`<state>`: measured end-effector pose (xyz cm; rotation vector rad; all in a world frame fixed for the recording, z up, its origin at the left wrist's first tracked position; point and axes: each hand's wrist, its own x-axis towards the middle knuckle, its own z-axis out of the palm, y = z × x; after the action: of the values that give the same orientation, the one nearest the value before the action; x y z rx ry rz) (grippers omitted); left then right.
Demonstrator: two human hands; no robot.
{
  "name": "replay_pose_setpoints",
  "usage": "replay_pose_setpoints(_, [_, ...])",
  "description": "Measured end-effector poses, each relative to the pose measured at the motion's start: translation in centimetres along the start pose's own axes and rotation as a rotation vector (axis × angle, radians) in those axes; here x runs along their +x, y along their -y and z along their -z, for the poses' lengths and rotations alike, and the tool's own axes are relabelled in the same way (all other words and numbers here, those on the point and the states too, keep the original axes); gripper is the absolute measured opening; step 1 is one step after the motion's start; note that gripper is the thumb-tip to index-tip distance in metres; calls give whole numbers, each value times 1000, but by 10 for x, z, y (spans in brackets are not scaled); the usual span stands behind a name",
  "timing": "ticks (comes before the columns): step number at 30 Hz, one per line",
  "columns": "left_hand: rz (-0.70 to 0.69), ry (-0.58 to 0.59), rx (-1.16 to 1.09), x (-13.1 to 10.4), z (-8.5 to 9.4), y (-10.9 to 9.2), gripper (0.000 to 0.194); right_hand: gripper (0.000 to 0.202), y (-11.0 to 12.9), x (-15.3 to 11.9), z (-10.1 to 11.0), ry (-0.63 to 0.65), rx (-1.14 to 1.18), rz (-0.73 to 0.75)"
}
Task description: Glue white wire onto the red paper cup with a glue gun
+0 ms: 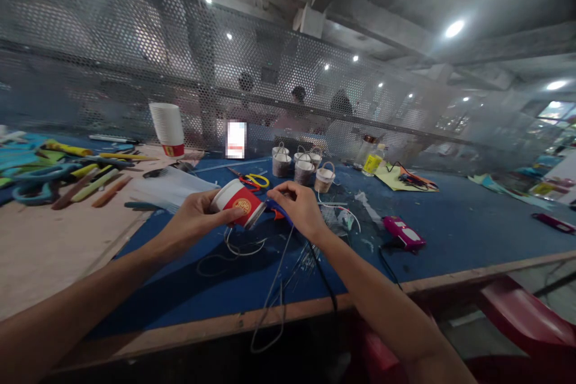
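My left hand (198, 214) is closed around a red and white paper cup (240, 203), tilted on its side above the table. Close to the cup's base, the fingers of my right hand (299, 207) are pinched together; what they hold, if anything, is hidden. Just under that hand is a blue tool with an orange part (279, 211), probably a glue gun, partly covered. A thin pale cord (275, 288) runs below the right hand and loops over the table's front edge. Another pale loop of cord (245, 250) lies beneath the cup.
Several small cord-wrapped cups with handles (304, 171) stand behind my hands. Yellow-handled scissors (257, 180) lie near them. A stack of paper cups (166, 129), markers (94, 184) and blue scissors (36, 186) are left. A magenta device (404, 233) and bottles (374, 159) are right.
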<state>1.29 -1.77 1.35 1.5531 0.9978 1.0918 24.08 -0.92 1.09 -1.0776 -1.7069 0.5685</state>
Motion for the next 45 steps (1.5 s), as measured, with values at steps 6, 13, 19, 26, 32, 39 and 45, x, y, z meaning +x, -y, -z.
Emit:
replay_pose_setpoints(6, [7, 19, -39, 0, 1, 0, 25, 27, 3, -1, 0, 4, -23, -5])
replay_pose_setpoints(13, [14, 17, -61, -1, 1, 1, 26, 29, 2, -1, 1, 41, -55, -6])
replay_pose_setpoints(19, [11, 26, -44, -3, 0, -1, 25, 28, 2, -2, 1, 63, -32, 6])
replay_pose_setpoints(26, [10, 23, -39, -4, 1, 1, 26, 31, 1, -2, -1, 81, -18, -29])
replay_pose_setpoints(32, [7, 60, -69, -7, 0, -2, 22, 34, -1, -2, -1, 115, 32, -33])
replay_pose_setpoints(39, [20, 36, -87, -5, -2, -4, 23, 35, -10, 2, -4, 138, 68, -75])
replay_pose_setpoints(45, [-22, -3, -106, -1, -2, 0, 21, 36, -15, 5, -7, 101, 110, -109])
